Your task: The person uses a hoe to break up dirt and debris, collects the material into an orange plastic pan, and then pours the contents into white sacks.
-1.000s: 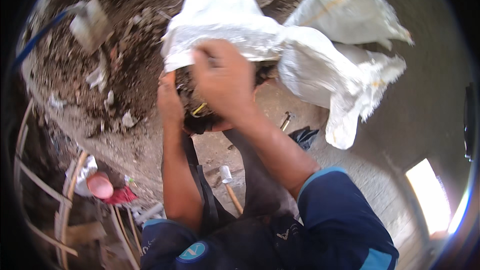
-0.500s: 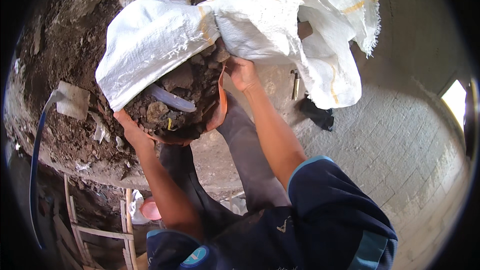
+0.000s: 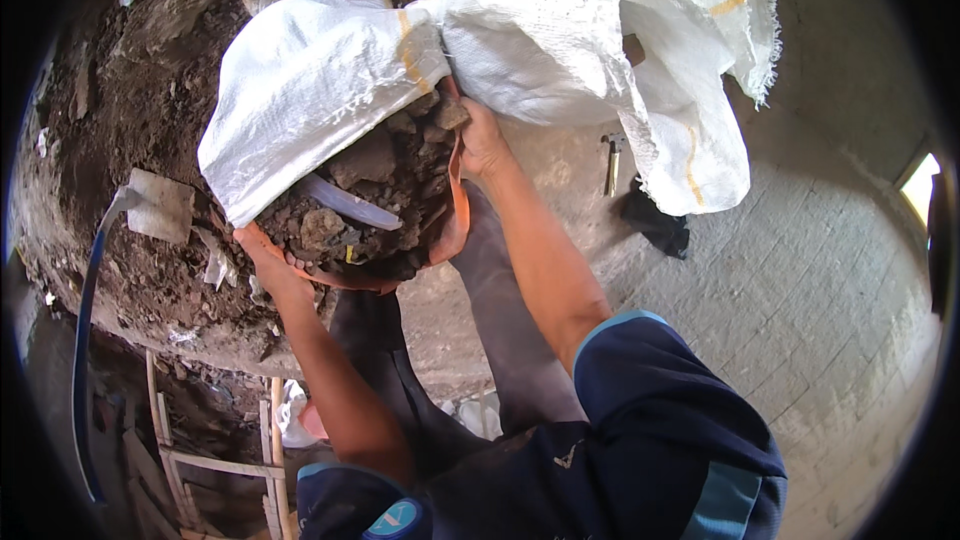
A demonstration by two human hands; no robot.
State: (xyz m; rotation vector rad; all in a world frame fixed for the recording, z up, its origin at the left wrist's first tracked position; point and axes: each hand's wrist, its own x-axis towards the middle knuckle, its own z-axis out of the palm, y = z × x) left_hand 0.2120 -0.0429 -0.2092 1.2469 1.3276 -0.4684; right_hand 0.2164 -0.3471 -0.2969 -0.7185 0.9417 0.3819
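An orange tub (image 3: 458, 218) with a thin, bent rim is heaped with dark soil and broken stones (image 3: 368, 160). A pale translucent plastic piece (image 3: 350, 204) lies on the heap. Draped over the tub's far side is the edge of a white woven sack (image 3: 310, 90), which hides that part. My left hand (image 3: 270, 260) is closed round the rim at the near left, close to the sack's corner. On the right, my right hand (image 3: 480, 145) grips the rim; its fingertips are hidden behind the tub's edge.
More white sacks (image 3: 690, 150) lie to the right. A hammer-like tool (image 3: 612, 165) and black plastic (image 3: 655, 225) rest on the floor. At left, a hoe-like tool (image 3: 160, 207) with a blue handle lies on the dirt. A wooden ladder-like frame (image 3: 225, 464) stands lower left.
The view has shifted slightly, so most of the surroundings appear a little farther right. Both hands keep their hold on the tub, and the sack still covers its far side.
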